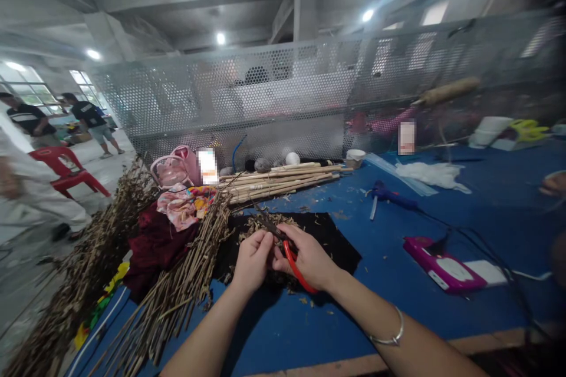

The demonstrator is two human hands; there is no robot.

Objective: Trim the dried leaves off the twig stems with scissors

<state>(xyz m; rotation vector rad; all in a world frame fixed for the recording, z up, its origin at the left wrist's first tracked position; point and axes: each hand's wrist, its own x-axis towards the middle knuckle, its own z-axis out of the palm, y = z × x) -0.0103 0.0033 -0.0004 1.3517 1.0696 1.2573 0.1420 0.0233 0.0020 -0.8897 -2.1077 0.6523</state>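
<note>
My right hand (309, 256) is wrapped round a pair of red-handled scissors (295, 271), their dark blades pointing away to the upper left. Close beside it, my left hand (254, 259) is closed in a pinch near the blades; what its fingers hold is hidden. Both hands are over a black cloth (333, 241) on the blue table (354, 330). Dry plant scraps (254, 227) lie on the cloth beyond my fingers. Just left of the cloth lies a bundle of dried stems (190, 271).
Pale sticks (283, 179) lie along the back, before a perforated metal screen (221, 88). A blue glue gun (391, 195) and a magenta device (442, 265) with cables are at right. A pink bag (177, 168) and dark red cloth (154, 247) are at left. People stand beyond a red chair (68, 168).
</note>
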